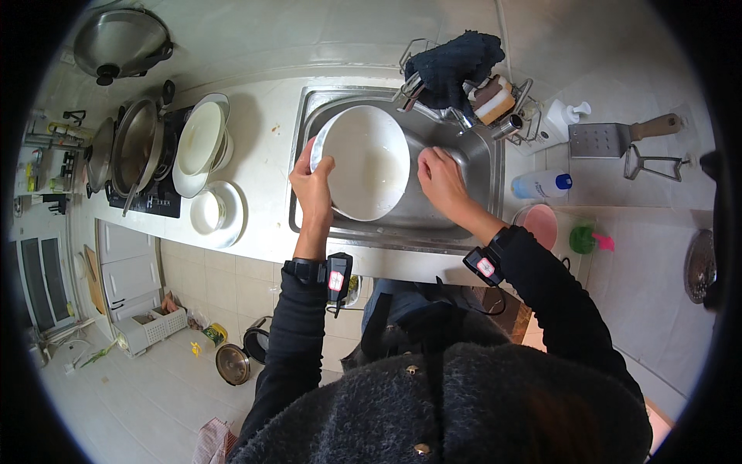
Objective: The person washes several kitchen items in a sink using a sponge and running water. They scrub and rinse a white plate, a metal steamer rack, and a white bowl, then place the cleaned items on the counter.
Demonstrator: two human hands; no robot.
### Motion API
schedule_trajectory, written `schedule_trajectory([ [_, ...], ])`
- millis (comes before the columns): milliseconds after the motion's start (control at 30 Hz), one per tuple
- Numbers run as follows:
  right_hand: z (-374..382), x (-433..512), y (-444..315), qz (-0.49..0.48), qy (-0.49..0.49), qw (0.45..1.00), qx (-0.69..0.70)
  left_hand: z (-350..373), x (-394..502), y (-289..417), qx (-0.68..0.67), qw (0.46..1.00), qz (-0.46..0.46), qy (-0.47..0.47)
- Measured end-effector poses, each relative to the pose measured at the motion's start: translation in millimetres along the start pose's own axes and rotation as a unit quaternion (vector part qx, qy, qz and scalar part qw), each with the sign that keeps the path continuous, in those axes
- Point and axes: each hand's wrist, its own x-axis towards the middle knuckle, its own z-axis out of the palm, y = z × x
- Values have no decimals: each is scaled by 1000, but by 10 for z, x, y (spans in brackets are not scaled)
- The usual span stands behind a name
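My left hand [313, 187] grips the left rim of a large white bowl [362, 165], thumb on the inside and fingers around the outside. The bowl is tilted above a stainless steel sink [429, 229] and has a little cloudy liquid inside. To the right of the bowl, my right hand [443, 180] hangs over the basin, apart from the rim. Its fingers are curled in, and nothing shows between them; the palm side is hidden. The faucet [408, 93] stands at the back of the sink, partly behind a dark cloth [455, 66].
Sponges [493, 101] sit in a wire rack behind the sink. At right stand a pump bottle [556, 122], a blue-capped bottle [542, 184] and a pink bowl [540, 226]. Left on the counter are stacked plates [200, 139], a small bowl [207, 213] and a wok [136, 148] on the cooktop.
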Motion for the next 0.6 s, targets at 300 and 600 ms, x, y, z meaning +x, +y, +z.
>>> schedule_trajectory([
  [300,74,-16,-259,-191,-215,951,-115,170,-100,-3,-2,1000,-21,6],
  [600,330,-219,-349,2,-289,953,93,133,-156,-162,31,999,11,7],
])
